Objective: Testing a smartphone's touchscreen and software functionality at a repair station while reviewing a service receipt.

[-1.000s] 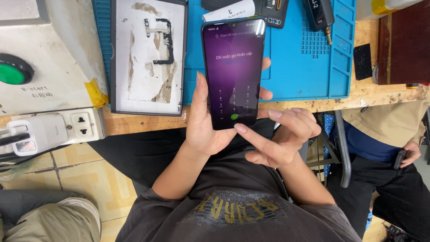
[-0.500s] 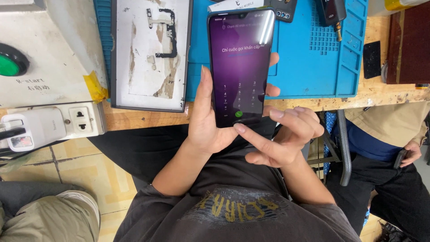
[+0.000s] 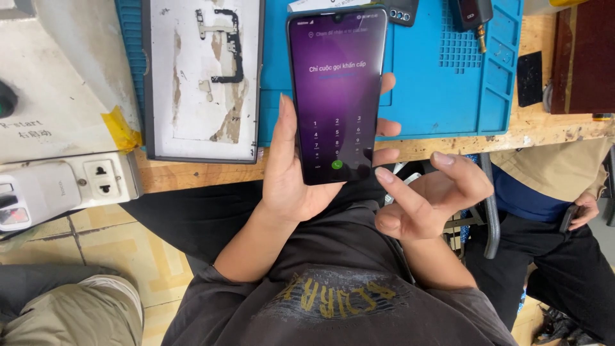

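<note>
Phone (image 3: 337,96) raised slightly in left hand (image 3: 291,173); right hand (image 3: 426,198) finger near screen.

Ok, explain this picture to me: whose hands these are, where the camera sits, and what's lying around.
The camera is worn on a person's head and looks down, so both hands are the wearer's own. The left hand has a grip on a smartphone with a lit purple keypad screen. The right hand is beside it, its forefinger pointing at the phone's lower edge. Ahead is a wooden bench with a blue work mat, and a stripped phone back panel. A white power strip sits left. Another person sits at right.
</note>
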